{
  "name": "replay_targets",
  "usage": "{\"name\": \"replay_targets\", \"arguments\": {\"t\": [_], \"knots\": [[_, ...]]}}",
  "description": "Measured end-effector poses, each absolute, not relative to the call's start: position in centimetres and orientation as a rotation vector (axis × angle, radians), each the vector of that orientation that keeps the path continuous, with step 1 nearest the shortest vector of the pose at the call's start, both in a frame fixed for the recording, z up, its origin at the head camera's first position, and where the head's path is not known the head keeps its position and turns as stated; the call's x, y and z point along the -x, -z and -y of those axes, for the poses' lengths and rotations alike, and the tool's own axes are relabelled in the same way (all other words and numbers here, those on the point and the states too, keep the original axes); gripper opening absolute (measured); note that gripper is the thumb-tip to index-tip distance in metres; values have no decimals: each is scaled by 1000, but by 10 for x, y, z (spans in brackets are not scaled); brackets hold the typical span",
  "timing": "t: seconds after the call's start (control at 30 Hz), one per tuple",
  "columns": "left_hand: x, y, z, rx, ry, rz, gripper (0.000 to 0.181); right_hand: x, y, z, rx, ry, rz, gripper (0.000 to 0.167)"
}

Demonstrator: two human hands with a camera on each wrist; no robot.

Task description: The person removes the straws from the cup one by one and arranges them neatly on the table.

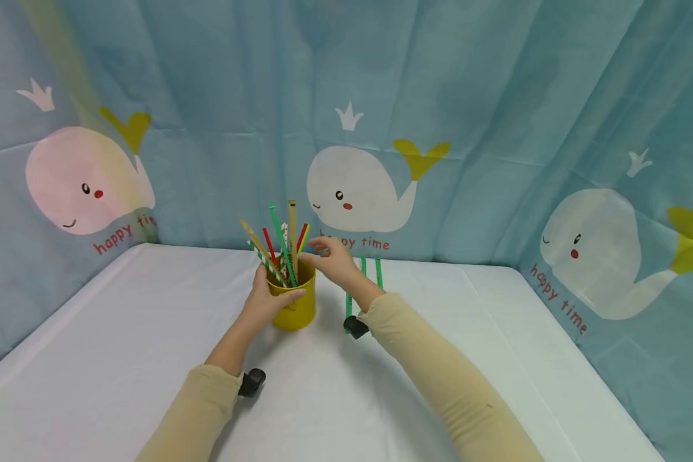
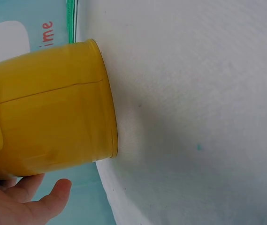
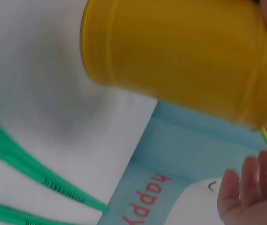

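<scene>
A yellow bucket [image 1: 294, 314] stands upright on the white table, holding several slim sticks [image 1: 291, 240] in green, tan, red, yellow-green and patterned white. My left hand [image 1: 264, 301] holds the bucket at its left side, thumb across the front near the rim. In the left wrist view, the fingers [image 2: 23, 201] lie along the bucket's wall [image 2: 49, 117]. At the bucket's right rim, my right hand [image 1: 337, 262] is beside the yellow-green stick [image 1: 303, 239]. Its fingers [image 3: 250, 183] look extended and apart from the bucket in the right wrist view; I see nothing held.
Green strips [image 1: 379, 274] with small dark print [image 3: 63, 190] lie on the table right of the bucket, partly behind my right forearm. A blue curtain [image 1: 485, 128] with whale prints hangs along the back and sides of the white table [image 1: 121, 333]. Black wrist cameras [image 1: 253, 382] sit below both wrists.
</scene>
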State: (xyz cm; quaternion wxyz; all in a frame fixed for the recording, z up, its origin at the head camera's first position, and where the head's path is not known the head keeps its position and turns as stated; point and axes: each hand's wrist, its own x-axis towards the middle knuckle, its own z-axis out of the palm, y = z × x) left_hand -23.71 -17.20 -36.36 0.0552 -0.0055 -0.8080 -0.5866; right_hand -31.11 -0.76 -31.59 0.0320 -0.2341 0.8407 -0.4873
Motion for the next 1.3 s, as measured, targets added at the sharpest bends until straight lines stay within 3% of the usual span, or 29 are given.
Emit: {"name": "replay_targets", "arguments": {"t": [0.47,0.8,1.3], "knots": [[237,364,172,9,1762,2459,90,308,324,48,598,1287,-2871,43],[234,362,171,18,1766,2452,85,308,324,56,611,1204,-2942,24],[238,365,171,-28,1780,2439,93,303,321,35,555,1779,-2674,22]]}}
